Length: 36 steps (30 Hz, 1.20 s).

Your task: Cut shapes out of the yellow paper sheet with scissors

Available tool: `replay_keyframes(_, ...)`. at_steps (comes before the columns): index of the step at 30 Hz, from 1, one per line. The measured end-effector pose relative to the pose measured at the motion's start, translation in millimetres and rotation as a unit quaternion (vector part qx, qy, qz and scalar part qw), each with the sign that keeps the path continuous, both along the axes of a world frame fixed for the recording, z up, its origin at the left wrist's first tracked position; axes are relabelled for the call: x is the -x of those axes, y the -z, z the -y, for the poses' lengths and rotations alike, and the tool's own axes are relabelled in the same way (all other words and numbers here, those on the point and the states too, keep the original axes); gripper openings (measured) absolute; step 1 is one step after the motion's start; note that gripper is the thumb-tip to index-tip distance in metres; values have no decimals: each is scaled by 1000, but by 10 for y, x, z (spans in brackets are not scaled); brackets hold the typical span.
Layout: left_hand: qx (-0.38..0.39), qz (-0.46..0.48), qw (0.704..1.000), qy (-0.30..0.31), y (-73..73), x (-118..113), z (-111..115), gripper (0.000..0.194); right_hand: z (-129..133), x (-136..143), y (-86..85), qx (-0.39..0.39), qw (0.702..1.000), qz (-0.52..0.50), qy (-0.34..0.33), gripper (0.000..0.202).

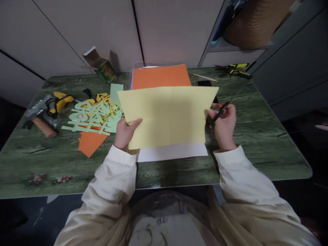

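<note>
A pale yellow sheet of paper (166, 116) is held up, tilted, above the table. My left hand (125, 133) is closed on its left edge, thumb on the front face and the other fingers hidden behind. At the right edge, my right hand (225, 124) is closed around a slim black pen-like tool (221, 111) whose thin end points up and right; its exact kind is unclear. The fingertips of that hand meet the sheet's edge. Below the sheet, a white paper (174, 152) shows along the front, and orange paper (161, 76) lies behind it.
Cut-out green paper shapes (88, 118), yellow scraps and an orange scrap (92, 143) lie left. Beyond them are a wooden-handled hammer (44, 127), a yellow tool (61, 100) and an opened box (105, 70). Yellow-black pliers (237, 70) and a wooden stick (205, 77) lie back right.
</note>
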<state>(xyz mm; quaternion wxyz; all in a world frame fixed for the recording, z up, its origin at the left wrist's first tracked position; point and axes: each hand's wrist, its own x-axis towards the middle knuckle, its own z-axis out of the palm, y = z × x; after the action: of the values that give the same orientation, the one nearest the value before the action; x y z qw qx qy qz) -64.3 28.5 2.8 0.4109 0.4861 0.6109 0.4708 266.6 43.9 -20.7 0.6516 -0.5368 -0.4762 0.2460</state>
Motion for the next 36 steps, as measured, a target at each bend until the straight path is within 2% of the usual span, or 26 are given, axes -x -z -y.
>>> replay_keyframes(4,-55,-13,992,-109,-29,-37,-17,36,81,41,-83,5,999,-46,-29,28)
replay_keyframes(6,-77,-9,988,-136,-41,-68,-18,36,170,70,-149,50,991,-49,-116,29)
replay_keyframes(7,-83,-8,986,-145,-41,-85,-17,36,223,88,-186,82,978,-44,-184,31)
replay_keyframes(9,-89,-11,983,-159,-35,-115,-14,35,332,131,-261,155,933,-28,-323,39)
replay_keyframes(11,-101,-12,979,-177,-19,-139,-9,34,423,189,-323,231,868,-9,-439,42)
replay_keyframes(14,-114,3,975,-190,18,-160,1,35,496,302,-367,316,781,7,-539,47)
replay_keyframes(16,-105,23,976,-189,44,-170,11,36,510,376,-372,347,755,21,-556,48)
replay_keyframes(18,-92,40,976,-191,62,-186,24,37,513,429,-375,366,747,32,-554,47)
replay_keyframes(29,-106,38,979,-171,-4,-272,93,31,559,429,-437,360,765,6,-534,44)
replay_keyframes(36,-117,58,979,-156,43,-274,92,34,590,453,-483,373,767,1,-523,44)
